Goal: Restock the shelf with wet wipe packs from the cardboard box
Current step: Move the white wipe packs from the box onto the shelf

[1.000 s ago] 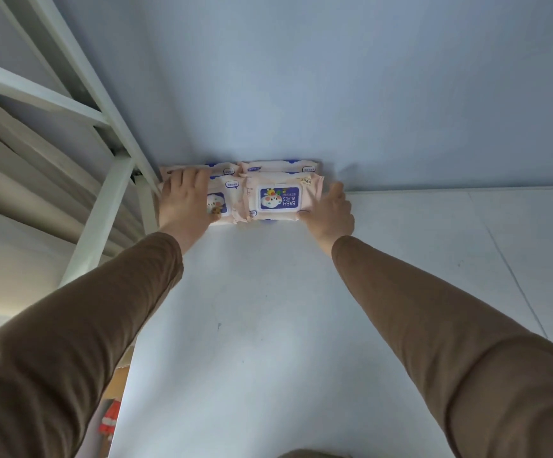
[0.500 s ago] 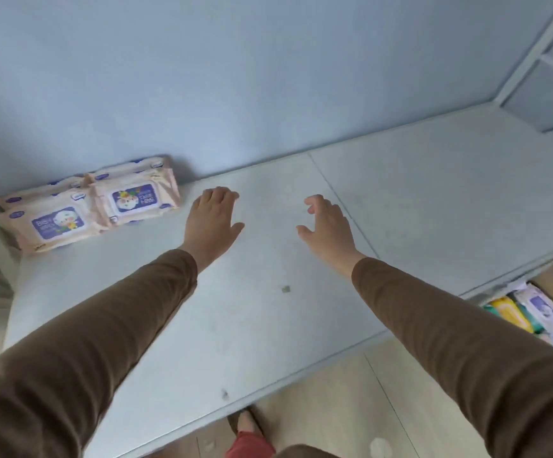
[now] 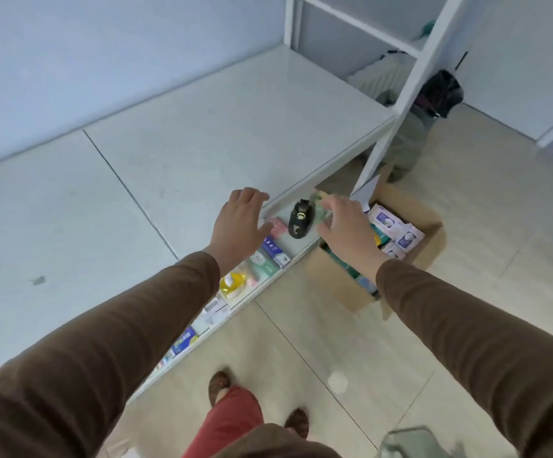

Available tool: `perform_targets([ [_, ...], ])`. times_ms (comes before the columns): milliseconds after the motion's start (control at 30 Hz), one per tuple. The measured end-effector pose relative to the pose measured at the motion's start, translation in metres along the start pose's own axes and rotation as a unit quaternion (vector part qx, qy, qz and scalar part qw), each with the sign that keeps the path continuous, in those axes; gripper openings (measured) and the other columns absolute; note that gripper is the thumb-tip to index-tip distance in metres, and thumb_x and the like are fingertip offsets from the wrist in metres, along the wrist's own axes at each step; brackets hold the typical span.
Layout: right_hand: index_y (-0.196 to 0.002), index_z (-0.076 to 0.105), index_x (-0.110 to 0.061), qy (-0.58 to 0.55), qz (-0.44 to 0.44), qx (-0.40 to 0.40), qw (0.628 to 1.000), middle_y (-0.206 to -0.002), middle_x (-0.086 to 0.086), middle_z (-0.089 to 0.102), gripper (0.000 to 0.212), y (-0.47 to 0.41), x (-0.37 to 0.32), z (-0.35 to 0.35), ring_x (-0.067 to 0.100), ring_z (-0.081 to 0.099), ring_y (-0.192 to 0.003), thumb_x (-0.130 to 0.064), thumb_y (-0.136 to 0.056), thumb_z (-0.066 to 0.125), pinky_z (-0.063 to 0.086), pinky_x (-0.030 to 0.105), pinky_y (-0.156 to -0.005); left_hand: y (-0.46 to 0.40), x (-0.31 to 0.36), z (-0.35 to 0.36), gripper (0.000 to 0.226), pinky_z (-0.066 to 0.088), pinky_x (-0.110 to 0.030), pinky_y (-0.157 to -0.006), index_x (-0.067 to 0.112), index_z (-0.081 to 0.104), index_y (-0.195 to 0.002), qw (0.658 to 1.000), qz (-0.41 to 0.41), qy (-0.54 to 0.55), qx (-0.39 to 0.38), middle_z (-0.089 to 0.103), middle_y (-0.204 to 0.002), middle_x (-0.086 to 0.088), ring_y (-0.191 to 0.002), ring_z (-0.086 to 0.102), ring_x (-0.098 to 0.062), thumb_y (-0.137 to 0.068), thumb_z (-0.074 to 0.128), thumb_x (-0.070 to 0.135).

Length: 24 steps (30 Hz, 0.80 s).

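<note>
An open cardboard box (image 3: 428, 239) stands on the floor at the right end of the white shelf (image 3: 202, 127). Pale wet wipe packs (image 3: 397, 231) and greenish packs lie inside it. My left hand (image 3: 238, 224) hovers over the shelf's front edge, fingers spread, holding nothing. My right hand (image 3: 347, 226) is stretched out above the near left part of the box, fingers apart and empty. The packs placed at the shelf's left end are out of view.
A lower shelf (image 3: 288, 249) below the front edge holds a black bottle (image 3: 299, 219), a yellow bottle (image 3: 232, 282) and several small boxed goods. A white upright post (image 3: 404, 94) rises right of the shelf. My feet and a red trouser leg (image 3: 228, 421) stand on the beige floor.
Both hands let go of the packs at the shelf's left end and swung right and down. The view turned from the wall to the box on the floor.
</note>
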State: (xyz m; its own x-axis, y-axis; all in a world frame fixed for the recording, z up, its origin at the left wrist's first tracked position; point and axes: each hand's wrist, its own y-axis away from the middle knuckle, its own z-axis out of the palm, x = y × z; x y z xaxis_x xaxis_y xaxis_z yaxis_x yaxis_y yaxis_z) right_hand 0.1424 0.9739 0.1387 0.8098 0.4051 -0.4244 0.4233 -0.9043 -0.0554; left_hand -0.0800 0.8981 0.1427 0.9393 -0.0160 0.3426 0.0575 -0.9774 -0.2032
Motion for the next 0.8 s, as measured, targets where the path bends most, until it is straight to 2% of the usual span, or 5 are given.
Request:
perform_targets([
  [333, -0.119, 0.054, -0.020, -0.029, 0.103, -0.084, 0.991, -0.118, 0.003, 0.058, 0.031, -0.054, 0.195, 0.003, 0.024, 0.053, -0.113, -0.030, -0.091, 0.064, 0.051, 0.045, -0.091, -0.109, 0.102, 0.154, 0.043, 0.043, -0.036, -0.094, 0.013, 0.056, -0.127, 0.995, 0.037, 0.030, -0.088, 0.056, -0.125, -0.005, -0.117, 0.047, -0.027, -0.088, 0.066, 0.027],
  [467, -0.126, 0.052, -0.020, -0.036, 0.165, -0.146, 0.975, -0.126, 0.003, 0.058, 0.038, -0.080, 0.270, 0.011, 0.023, 0.053, -0.119, -0.030, -0.092, 0.063, 0.050, 0.045, -0.095, -0.150, 0.116, 0.222, 0.049, 0.043, -0.038, -0.096, 0.014, 0.053, -0.130, 0.985, -0.008, 0.059, -0.162, 0.053, -0.126, -0.006, -0.117, 0.046, -0.027, -0.085, 0.066, 0.025],
  [600, -0.133, 0.051, -0.015, -0.037, 0.210, -0.204, 0.955, -0.129, 0.005, 0.058, 0.042, -0.104, 0.341, 0.016, 0.025, 0.055, -0.119, -0.026, -0.094, 0.061, 0.043, 0.032, -0.089, -0.181, 0.140, 0.276, 0.049, 0.035, -0.038, -0.101, 0.012, 0.050, -0.133, 0.972, -0.018, 0.054, -0.230, 0.051, -0.130, -0.008, -0.123, 0.044, -0.030, -0.087, 0.063, 0.023],
  [700, -0.136, 0.051, -0.011, -0.047, 0.239, -0.227, 0.943, -0.124, 0.002, 0.059, 0.045, -0.121, 0.390, 0.019, 0.026, 0.056, -0.121, -0.025, -0.094, 0.062, 0.040, 0.029, -0.086, -0.198, 0.154, 0.316, 0.052, 0.043, -0.041, -0.098, 0.014, 0.048, -0.136, 0.960, -0.034, 0.058, -0.271, 0.050, -0.133, -0.006, -0.121, 0.046, -0.029, -0.086, 0.062, 0.020],
  [800, -0.137, 0.049, -0.013, -0.052, 0.253, -0.262, 0.930, -0.136, 0.005, 0.057, 0.046, -0.147, 0.442, 0.025, 0.025, 0.055, -0.123, -0.027, -0.095, 0.062, 0.042, 0.029, -0.087, -0.220, 0.170, 0.356, 0.054, 0.043, -0.044, -0.101, 0.017, 0.045, -0.139, 0.950, -0.054, 0.048, -0.303, 0.047, -0.137, -0.004, -0.125, 0.044, -0.027, -0.088, 0.063, 0.023],
])
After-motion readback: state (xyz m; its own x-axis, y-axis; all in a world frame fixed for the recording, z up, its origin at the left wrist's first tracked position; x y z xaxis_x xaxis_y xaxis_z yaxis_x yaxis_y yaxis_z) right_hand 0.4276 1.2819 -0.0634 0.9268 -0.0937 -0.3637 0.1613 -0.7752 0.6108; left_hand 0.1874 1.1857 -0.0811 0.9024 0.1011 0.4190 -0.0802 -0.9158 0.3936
